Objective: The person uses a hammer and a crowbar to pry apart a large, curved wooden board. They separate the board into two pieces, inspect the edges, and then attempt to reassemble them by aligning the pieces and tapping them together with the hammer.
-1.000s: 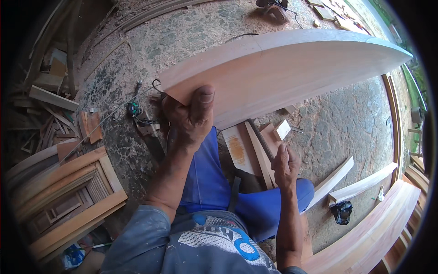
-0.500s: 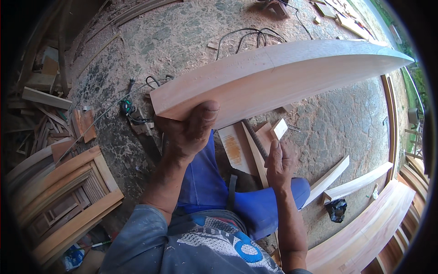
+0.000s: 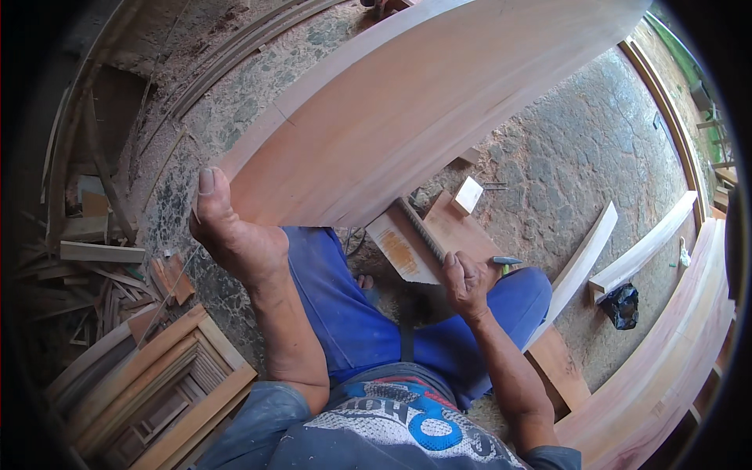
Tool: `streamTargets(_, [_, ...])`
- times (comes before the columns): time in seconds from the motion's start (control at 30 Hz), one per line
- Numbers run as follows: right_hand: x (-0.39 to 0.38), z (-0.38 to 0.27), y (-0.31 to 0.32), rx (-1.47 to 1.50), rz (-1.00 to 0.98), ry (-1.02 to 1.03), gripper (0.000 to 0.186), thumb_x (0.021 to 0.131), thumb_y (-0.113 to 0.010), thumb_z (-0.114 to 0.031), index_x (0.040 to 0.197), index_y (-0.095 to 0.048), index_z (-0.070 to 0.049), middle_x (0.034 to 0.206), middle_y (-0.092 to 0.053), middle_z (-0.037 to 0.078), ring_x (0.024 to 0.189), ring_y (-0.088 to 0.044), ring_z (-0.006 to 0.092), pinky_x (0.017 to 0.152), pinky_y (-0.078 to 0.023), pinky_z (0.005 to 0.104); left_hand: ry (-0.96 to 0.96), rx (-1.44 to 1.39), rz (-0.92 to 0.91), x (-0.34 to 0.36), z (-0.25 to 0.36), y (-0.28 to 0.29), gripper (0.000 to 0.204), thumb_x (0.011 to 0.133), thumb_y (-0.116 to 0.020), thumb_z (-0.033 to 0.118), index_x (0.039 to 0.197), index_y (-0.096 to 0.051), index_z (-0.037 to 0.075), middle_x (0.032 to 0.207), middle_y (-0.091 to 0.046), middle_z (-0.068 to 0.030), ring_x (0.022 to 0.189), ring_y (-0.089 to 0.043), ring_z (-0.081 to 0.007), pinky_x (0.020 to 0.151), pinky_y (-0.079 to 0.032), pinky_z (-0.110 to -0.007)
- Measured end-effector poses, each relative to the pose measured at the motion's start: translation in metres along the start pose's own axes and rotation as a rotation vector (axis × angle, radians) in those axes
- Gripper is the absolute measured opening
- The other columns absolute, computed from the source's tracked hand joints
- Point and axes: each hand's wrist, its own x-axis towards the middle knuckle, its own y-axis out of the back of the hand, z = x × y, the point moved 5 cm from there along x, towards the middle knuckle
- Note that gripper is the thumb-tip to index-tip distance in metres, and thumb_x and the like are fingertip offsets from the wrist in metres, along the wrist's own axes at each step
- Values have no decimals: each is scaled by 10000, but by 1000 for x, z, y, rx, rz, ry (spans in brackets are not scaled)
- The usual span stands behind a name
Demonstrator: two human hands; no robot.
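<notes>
The left hand (image 3: 231,235), left of centre in the frame, grips the near end of a long pale board (image 3: 439,102): the thumb stands up along the board's end edge and the fingers are hidden behind the wood. The board runs from that hand up to the upper right of the frame, its broad smooth face turned toward the camera and tilted.

The right hand (image 3: 464,280), just right of centre and lower, is clenched around a small dark tool (image 3: 505,261) whose tip pokes out to the right; what kind of tool it is cannot be told. This hand is below the board, not touching it, and rests over the person's knee in blue trousers (image 3: 345,313).

Between the hands and under the board lie short wood pieces (image 3: 407,247) on the stone floor (image 3: 580,164), with a small pale block (image 3: 468,194) just above them. A narrow curved strip (image 3: 583,258) and another plank (image 3: 646,244) lie at the right, a black bag (image 3: 623,305) beside them. Wide curved boards (image 3: 666,360) fill the lower right edge. A slatted wooden frame (image 3: 157,392) sits at the lower left, with a heap of scrap offcuts (image 3: 94,258) above it.
</notes>
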Motion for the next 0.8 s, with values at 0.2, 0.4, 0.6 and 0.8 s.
streamTargets(0.2, [-30, 34, 5, 35, 7, 21, 306, 946, -539, -129, 667, -471, -23, 536, -418, 154, 443, -455, 326, 467, -364, 410, -6, -111, 20, -7, -4, 2, 511, 893, -583, 403, 1131, -595, -48, 1133, -606, -174, 1050, -603, -283, 948, -477, -436])
streamTargets(0.4, [-4, 15, 4, -38, -36, -25, 357, 985, -497, -209, 693, -504, -4, 569, -454, 168, 493, -488, 307, 513, -390, 421, -81, -17, 37, 2, 7, -8, 371, 900, -582, 335, 975, -607, -27, 1005, -586, -130, 922, -585, -234, 865, -498, -398])
streamTargets(0.6, [75, -39, -20, -40, -100, -211, 401, 1012, -493, -269, 747, -546, 28, 596, -494, 187, 563, -506, 298, 578, -410, 421, -197, 131, 16, 19, 5, -8, 376, 936, -508, 274, 671, -422, 21, 660, -409, -43, 637, -359, -146, 595, -380, -332])
streamTargets(0.8, [86, -39, -28, -87, -132, -297, 410, 1032, -478, -275, 769, -580, 22, 585, -479, 123, 561, -463, 198, 562, -400, 383, -555, 426, 19, 23, 9, -3, 420, 972, -445, 292, 678, -447, -8, 581, -360, -66, 544, -358, -163, 515, -318, -337])
